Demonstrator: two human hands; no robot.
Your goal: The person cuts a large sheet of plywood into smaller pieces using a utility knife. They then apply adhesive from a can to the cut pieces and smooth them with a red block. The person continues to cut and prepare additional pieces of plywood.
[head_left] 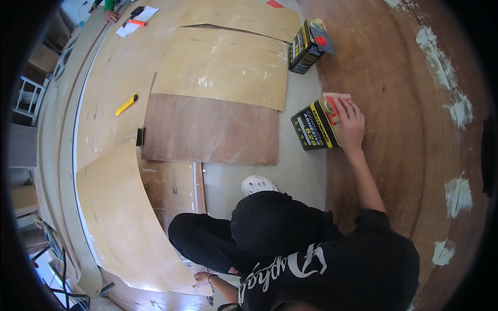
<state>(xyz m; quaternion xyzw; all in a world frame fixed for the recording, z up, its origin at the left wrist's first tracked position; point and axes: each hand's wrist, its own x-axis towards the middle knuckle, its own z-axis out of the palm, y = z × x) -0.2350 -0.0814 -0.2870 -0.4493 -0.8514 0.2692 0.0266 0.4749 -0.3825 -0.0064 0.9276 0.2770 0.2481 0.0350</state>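
Observation:
My right hand (349, 122) is closed on a red tool or handle (334, 108) at the top of a black-and-yellow metal can (314, 127); exactly which is hard to tell. My left hand (202, 278), low in view, has its fingers loosely apart at the edge of a curved tan sheet (116, 217), with nothing visible held. A brown board (210, 129) lies above my dark-clad legs, with a white perforated shoe (258, 184) below it. A second metal can (303, 52) with a red cap stands farther up.
More tan sheets (223, 67) carry a yellow cutter (126, 104) and a white paper (136, 20) with orange-and-black tools. Another person's hand and green sleeve (110, 13) show at top left. A wide wooden surface (384, 155) with white patches fills the right; cables and frames line the far left.

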